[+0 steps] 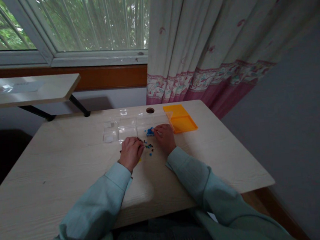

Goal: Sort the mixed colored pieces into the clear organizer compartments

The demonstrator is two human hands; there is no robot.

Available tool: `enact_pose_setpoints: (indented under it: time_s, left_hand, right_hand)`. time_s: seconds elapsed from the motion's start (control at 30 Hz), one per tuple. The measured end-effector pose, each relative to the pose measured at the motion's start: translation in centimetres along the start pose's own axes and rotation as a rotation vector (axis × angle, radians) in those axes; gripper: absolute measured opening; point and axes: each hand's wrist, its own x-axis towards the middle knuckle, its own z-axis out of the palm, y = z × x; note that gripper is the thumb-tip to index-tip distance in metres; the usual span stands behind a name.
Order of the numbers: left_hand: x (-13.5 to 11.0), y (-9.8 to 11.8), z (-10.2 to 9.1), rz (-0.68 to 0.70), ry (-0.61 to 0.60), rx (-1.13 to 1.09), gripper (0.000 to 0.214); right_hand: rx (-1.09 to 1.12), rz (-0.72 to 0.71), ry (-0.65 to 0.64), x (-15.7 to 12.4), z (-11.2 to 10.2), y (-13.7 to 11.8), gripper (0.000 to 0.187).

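My left hand (131, 153) is low over the table with its fingers drawn together at the left edge of a scatter of tiny pieces (149, 146), dark brown, blue and green. What its fingertips hold, if anything, is too small to tell. A bit of yellow shows beside that hand. My right hand (165, 138) has its thumb and fingers pinched at a small heap of blue pieces (150, 131), in or at the front of a clear plastic box with compartments (126, 122). Anything between those fingertips cannot be made out.
An orange two-part tray (181, 123) lies right of the clear box. Behind the box is a round cable hole (150, 110) in the pale wooden table (77, 173). A raised shelf (29, 89) stands at the back left. A curtain (196, 56) hangs behind the table.
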Motion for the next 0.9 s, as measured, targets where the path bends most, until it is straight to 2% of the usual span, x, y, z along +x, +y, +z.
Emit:
enact_pose_setpoints:
  time_s: [0.1,0.23,0.3,0.5,0.9]
  left_hand:
    - [0.1,-0.3,-0.1,-0.057,0.083,-0.102,0.02]
    - [0.3,-0.5,-0.4,-0.109,0.182,-0.194,0.021]
    - [0.3,-0.5,-0.5,-0.117,0.212,-0.215,0.021]
    - [0.3,-0.5,-0.6,-0.121,0.217,-0.245,0.021]
    - [0.2,-0.7,-0.2,-0.102,0.204,-0.256,0.025]
  right_hand:
    - [0.038,-0.075,-0.009,-0.2,-0.2,-0.9,0.017]
    - [0.12,-0.297,-0.09,-0.9,-0.4,-2.4,0.017]
    - [0.121,-0.358,-0.128,-1.3,-0.3,-3.1,0.019]
    - [0.094,-0.36,-0.114,-1.7,-0.1,-4.0,0.017]
    - [0.123,-0.408,-0.078,-1.8,0.3,-3.6,0.013]
